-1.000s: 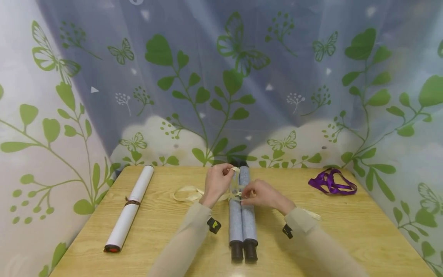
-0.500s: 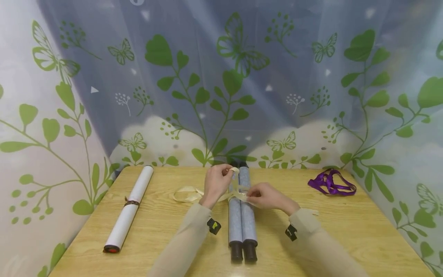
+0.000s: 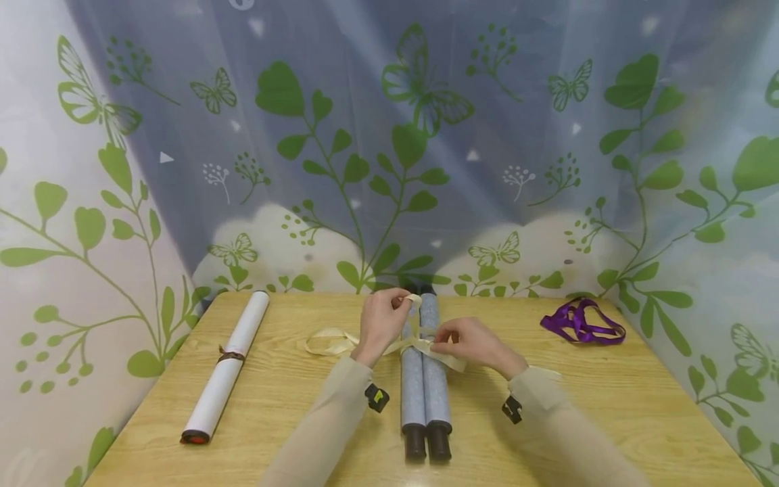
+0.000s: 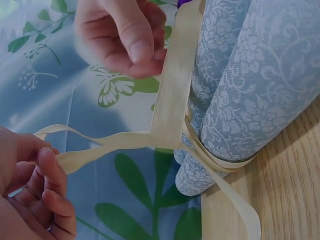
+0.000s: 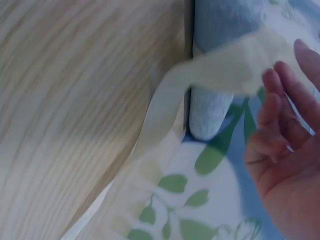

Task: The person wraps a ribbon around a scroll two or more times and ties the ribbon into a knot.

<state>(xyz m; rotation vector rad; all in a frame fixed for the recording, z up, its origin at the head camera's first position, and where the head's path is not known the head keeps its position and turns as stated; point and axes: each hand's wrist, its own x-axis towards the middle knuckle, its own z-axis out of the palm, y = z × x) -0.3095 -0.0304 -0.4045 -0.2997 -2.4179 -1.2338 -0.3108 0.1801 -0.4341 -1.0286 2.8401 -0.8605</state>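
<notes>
Two pale blue patterned scrolls [image 3: 412,392] with dark end knobs lie side by side on the table. A cream ribbon [image 4: 176,90] wraps around them and crosses itself near their middle. My left hand [image 3: 380,323] pinches a loop of this ribbon above and left of the crossing; in the left wrist view its fingers [image 4: 62,210] are curled. My right hand [image 3: 473,343] holds the ribbon lightly at the right of the crossing, and a strip hangs past its fingers. In the right wrist view the fingertips [image 5: 272,75] sit right at the ribbon's edge.
On the left lies a white scroll [image 3: 219,389] tied with a brown cord [image 3: 233,355]. A heap of purple ribbon [image 3: 581,330] rests at the back right. Behind the wooden table [image 3: 268,389] hangs a leaf-and-butterfly cloth [image 3: 341,223].
My right hand has moved slightly right, its fingers closing on the ribbon and drawing a strip across the right scroll. My left hand keeps its loop in place.
</notes>
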